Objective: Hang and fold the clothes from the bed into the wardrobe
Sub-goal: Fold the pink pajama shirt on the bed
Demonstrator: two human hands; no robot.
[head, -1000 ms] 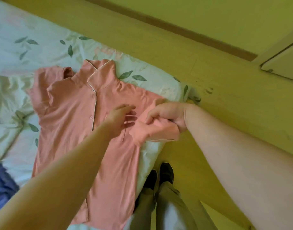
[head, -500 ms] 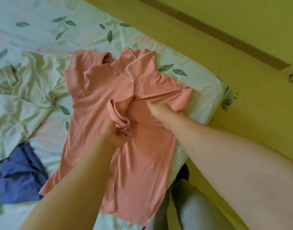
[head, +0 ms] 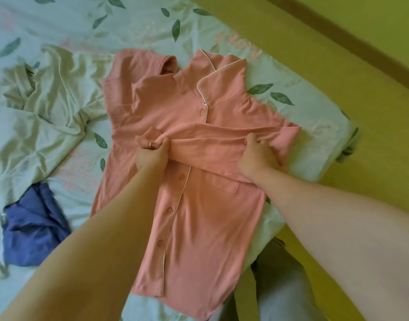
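Observation:
A salmon-pink button-up shirt (head: 199, 216) with white piping lies face up on the bed (head: 71, 19), collar toward the far side. Its right sleeve is folded across the chest as a band of cloth. My left hand (head: 151, 152), with a ring on one finger, grips the sleeve's end near the shirt's middle. My right hand (head: 256, 156) grips the same fold close to the right shoulder. Both forearms reach in from the bottom of the view.
A pale cream garment (head: 41, 100) lies crumpled on the leaf-print sheet at the left, and a blue garment (head: 34, 232) sits below it. The bed's corner (head: 347, 144) is at the right, with yellow floor (head: 337, 66) beyond. My grey trouser legs (head: 280, 286) stand against the bed's edge.
The right sleeve was lifted at the bed's edge, then carried across the shirt's chest. My left hand took hold of its end, and my right hand shifted to the shoulder fold.

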